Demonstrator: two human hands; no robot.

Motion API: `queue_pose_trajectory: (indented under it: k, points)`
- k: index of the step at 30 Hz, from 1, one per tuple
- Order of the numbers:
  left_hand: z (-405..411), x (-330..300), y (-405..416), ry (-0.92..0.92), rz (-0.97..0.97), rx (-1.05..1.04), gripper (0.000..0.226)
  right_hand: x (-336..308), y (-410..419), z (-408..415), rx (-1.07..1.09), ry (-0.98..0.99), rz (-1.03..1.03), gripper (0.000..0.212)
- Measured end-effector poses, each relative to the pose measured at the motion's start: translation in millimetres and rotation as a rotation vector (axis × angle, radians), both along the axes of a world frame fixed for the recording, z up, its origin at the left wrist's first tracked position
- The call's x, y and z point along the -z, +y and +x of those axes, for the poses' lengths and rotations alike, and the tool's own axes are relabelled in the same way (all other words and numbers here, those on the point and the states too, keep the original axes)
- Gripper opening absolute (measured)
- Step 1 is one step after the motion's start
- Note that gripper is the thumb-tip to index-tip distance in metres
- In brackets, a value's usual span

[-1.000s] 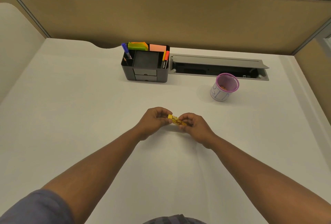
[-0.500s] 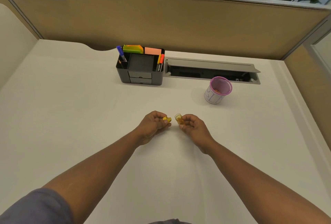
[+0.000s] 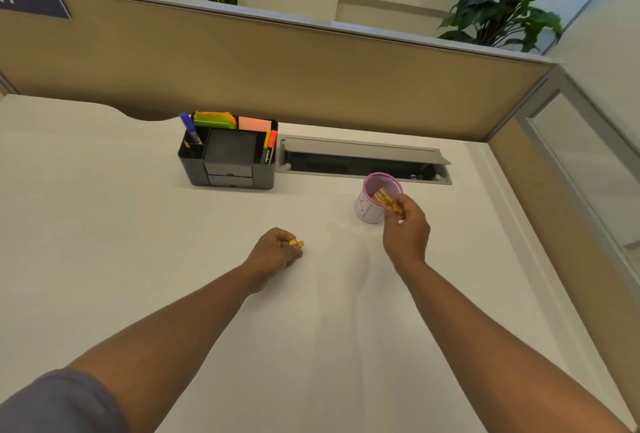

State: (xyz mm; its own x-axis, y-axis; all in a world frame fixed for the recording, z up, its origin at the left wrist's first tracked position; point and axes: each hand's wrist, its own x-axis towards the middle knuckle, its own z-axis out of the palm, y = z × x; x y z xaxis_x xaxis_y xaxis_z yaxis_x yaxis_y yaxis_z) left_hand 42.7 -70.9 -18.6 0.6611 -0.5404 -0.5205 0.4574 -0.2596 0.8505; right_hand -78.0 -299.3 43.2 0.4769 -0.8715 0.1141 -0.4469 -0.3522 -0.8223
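Firmly pinched between the thumb and curled fingers of the right hand (image 3: 407, 235), a small translucent amber plastic tube (image 3: 385, 199) tilts over the mouth of a pink-rimmed white cup (image 3: 366, 214). The cup stands toward the far right corner of the white desk (image 3: 104, 225), just in front of a grey metal cable hatch (image 3: 363, 150). The left hand (image 3: 273, 254), resting mid-desk, pinches a small yellow cap (image 3: 297, 243) at its fingertips. A black plastic organiser (image 3: 228, 171) holding pens and sticky notes sits at the far edge.
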Motion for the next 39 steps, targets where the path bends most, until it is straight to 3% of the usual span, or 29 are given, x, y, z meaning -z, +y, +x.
queue_pose_trajectory:
  k: [9,39]
  points:
    - [11,-1,1,0.074,0.02,0.045,0.011,2,-28,15,0.033,0.158,-0.073,0.029]
    - [10,1,3,0.098,0.014,0.026,0.013,-3,-38,24,-0.001,0.2,-0.14,0.025]
